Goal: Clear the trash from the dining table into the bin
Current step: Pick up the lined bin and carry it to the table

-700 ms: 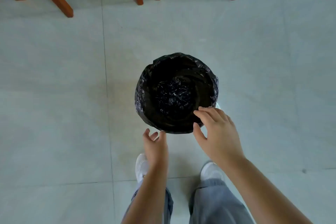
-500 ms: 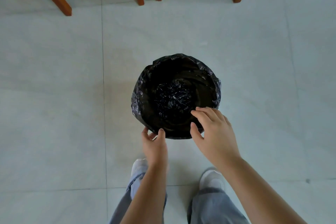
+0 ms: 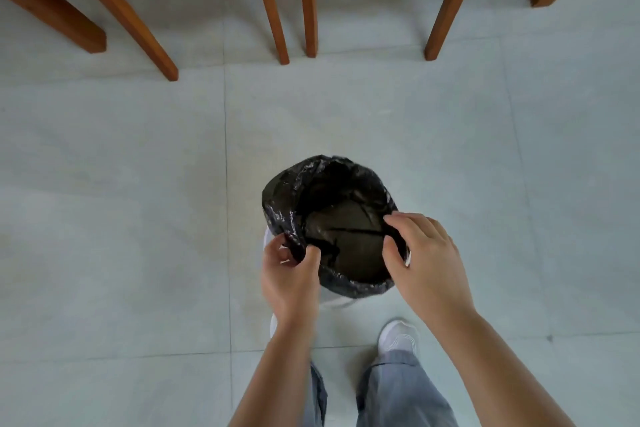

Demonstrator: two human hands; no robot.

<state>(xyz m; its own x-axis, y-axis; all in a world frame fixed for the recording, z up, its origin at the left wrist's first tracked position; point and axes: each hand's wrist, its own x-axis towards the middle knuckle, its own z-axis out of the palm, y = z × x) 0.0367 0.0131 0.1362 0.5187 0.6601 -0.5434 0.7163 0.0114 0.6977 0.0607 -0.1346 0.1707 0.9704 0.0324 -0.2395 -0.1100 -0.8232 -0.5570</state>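
A small white bin [image 3: 334, 302] lined with a black plastic bag [image 3: 311, 184] is in front of my feet above the pale tiled floor. My left hand [image 3: 289, 276] pinches the bag-covered rim on the near left side. My right hand [image 3: 420, 253] grips the rim on the right, fingers curled over the edge. The bin tilts toward me and its dark inside shows no trash. The dining table top is out of view.
Several brown wooden chair and table legs [image 3: 270, 3] stand on the floor [image 3: 104, 218] beyond the bin. My grey trouser legs and white shoes [image 3: 398, 340] are just behind the bin at the bottom.
Both hands have closed on the bin's rim, left then right. The bin has tipped toward me and the view has pulled back, showing more of the wooden legs.
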